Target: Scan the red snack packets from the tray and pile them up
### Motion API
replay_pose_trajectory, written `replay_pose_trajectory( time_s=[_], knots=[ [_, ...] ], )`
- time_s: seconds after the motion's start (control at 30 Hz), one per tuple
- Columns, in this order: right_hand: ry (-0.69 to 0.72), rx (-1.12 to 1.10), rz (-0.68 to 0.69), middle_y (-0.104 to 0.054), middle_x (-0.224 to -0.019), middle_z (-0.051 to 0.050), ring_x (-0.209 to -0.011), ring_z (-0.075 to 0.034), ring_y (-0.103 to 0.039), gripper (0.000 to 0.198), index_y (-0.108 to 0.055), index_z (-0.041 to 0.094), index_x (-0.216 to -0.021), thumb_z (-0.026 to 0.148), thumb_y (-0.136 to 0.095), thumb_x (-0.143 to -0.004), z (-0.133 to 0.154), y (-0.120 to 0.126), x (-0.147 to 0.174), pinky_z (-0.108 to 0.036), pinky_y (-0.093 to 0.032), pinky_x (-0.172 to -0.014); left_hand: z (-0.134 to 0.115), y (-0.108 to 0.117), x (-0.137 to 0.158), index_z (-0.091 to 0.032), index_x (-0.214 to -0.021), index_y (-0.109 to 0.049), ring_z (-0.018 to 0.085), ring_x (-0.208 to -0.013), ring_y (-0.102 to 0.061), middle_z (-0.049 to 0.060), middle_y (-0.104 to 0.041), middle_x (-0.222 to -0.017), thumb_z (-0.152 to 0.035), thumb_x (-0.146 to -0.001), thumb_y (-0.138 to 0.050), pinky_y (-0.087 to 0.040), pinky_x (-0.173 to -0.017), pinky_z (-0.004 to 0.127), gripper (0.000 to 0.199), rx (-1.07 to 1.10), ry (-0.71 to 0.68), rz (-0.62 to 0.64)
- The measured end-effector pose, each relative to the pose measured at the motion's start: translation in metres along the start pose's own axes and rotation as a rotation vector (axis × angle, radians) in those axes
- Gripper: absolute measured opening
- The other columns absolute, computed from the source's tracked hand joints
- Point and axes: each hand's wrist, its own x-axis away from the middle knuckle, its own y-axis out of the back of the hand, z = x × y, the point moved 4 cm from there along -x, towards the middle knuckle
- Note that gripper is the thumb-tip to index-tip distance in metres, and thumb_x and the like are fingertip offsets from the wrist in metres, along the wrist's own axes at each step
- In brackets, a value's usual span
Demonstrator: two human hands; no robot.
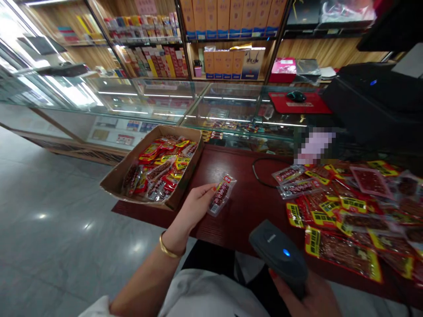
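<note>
My left hand point(198, 200) pinches the edge of a small clear snack packet point(222, 196) with dark contents and a red label, held over the dark red-brown table point(238, 220). In my right hand point(304, 293) is a black barcode scanner point(279, 253) with a blue light lit, its head pointing up and left toward the packet. To the left stands an open cardboard box point(175, 202) holding many red, yellow and clear snack packets point(158, 169). A loose pile of similar packets point(337, 211) covers the right of the table.
Behind the table runs a glass display counter point(185, 103). A computer mouse point(296, 96) rests on a red mat point(302, 105), beside a black machine point(370, 97). A black cable point(256, 171) loops near the pile. Shelves of boxed goods point(234, 20) line the wall.
</note>
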Motion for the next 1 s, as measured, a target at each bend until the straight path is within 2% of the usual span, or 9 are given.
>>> replay_pose_trajectory(
  time_s=[0.27,0.47,0.57,0.67,0.77,0.83,0.9,0.97,1.0],
  knots=[
    [0.101,0.046,0.201,-0.083,-0.107,-0.009,-0.097,-0.029,-0.08,0.034,-0.077,0.021,-0.111,0.032,-0.059,-0.085,0.016,0.001,0.0,-0.035,-0.063,-0.086,0.019,-0.017,-0.007,-0.016,-0.117,-0.078,0.016,-0.065,-0.063,0.004,-0.076,-0.082,-0.036,-0.091,-0.059,-0.044,-0.06,0.024,0.037,-0.181,-0.003,0.118],
    [0.071,0.064,0.186,-0.084,-0.1,-0.01,-0.093,-0.03,-0.08,0.023,-0.078,0.022,-0.091,0.036,-0.061,-0.085,0.008,0.008,0.008,-0.034,-0.063,-0.083,0.016,-0.024,-0.006,-0.016,-0.114,-0.079,0.017,-0.07,-0.065,0.005,-0.078,-0.089,-0.038,-0.089,-0.062,-0.046,-0.063,0.025,0.037,-0.168,0.018,0.106],
    [0.024,0.027,0.119,-0.084,-0.097,-0.009,-0.088,-0.028,-0.08,0.026,-0.077,0.022,-0.099,0.036,-0.06,-0.087,0.009,0.014,0.011,-0.033,-0.063,-0.079,0.018,-0.04,-0.007,-0.017,-0.113,-0.079,0.016,-0.072,-0.066,0.006,-0.079,-0.093,-0.041,-0.086,-0.068,-0.048,-0.065,0.024,0.038,-0.028,0.068,0.121],
    [-0.017,-0.047,0.02,-0.083,-0.094,-0.009,-0.084,-0.026,-0.08,0.028,-0.077,0.021,-0.102,0.038,-0.058,-0.089,0.008,0.022,0.019,-0.031,-0.062,-0.075,0.023,-0.076,-0.018,-0.018,-0.112,-0.079,0.015,-0.074,-0.067,0.006,-0.079,-0.096,-0.038,-0.08,-0.076,-0.049,-0.069,0.023,0.038,0.142,0.131,0.171],
    [-0.099,-0.065,-0.131,-0.082,-0.082,-0.008,-0.074,-0.026,-0.078,0.033,-0.079,0.022,-0.089,0.047,-0.058,-0.09,0.001,0.031,0.033,-0.028,-0.061,-0.069,0.024,-0.14,-0.038,-0.017,-0.109,-0.079,0.014,-0.072,-0.067,0.006,-0.079,-0.094,-0.03,-0.079,-0.077,-0.051,-0.069,0.024,0.033,0.257,0.189,0.298],
    [-0.173,-0.074,-0.24,-0.08,-0.072,-0.008,-0.066,-0.025,-0.075,0.043,-0.079,0.022,-0.081,0.057,-0.057,-0.091,-0.004,0.035,0.042,-0.028,-0.06,-0.065,0.02,-0.186,-0.051,-0.016,-0.112,-0.078,0.015,-0.075,-0.068,0.007,-0.078,-0.095,-0.025,-0.082,-0.072,-0.053,-0.075,0.027,0.031,0.314,0.217,0.401],
    [-0.227,-0.089,-0.309,-0.075,-0.061,-0.006,-0.057,-0.023,-0.069,0.054,-0.078,0.02,-0.078,0.067,-0.054,-0.09,-0.007,0.037,0.048,-0.029,-0.059,-0.064,0.015,-0.223,-0.061,-0.016,-0.114,-0.076,0.017,-0.083,-0.07,0.008,-0.078,-0.098,-0.018,-0.083,-0.068,-0.054,-0.084,0.032,0.033,0.302,0.203,0.465],
    [-0.237,-0.087,-0.311,-0.07,-0.054,-0.004,-0.05,-0.022,-0.064,0.063,-0.077,0.02,-0.076,0.074,-0.05,-0.09,-0.007,0.036,0.049,-0.03,-0.058,-0.063,0.011,-0.236,-0.064,-0.016,-0.117,-0.075,0.019,-0.095,-0.07,0.009,-0.078,-0.107,-0.011,-0.081,-0.067,-0.052,-0.095,0.035,0.037,0.26,0.149,0.441],
    [-0.233,-0.078,-0.289,-0.069,-0.052,-0.004,-0.048,-0.021,-0.063,0.064,-0.077,0.02,-0.074,0.076,-0.049,-0.09,-0.006,0.034,0.049,-0.031,-0.058,-0.063,0.009,-0.232,-0.061,-0.015,-0.117,-0.074,0.02,-0.101,-0.069,0.01,-0.077,-0.112,-0.009,-0.08,-0.066,-0.051,-0.099,0.036,0.039,0.247,0.116,0.404]
  ],
)
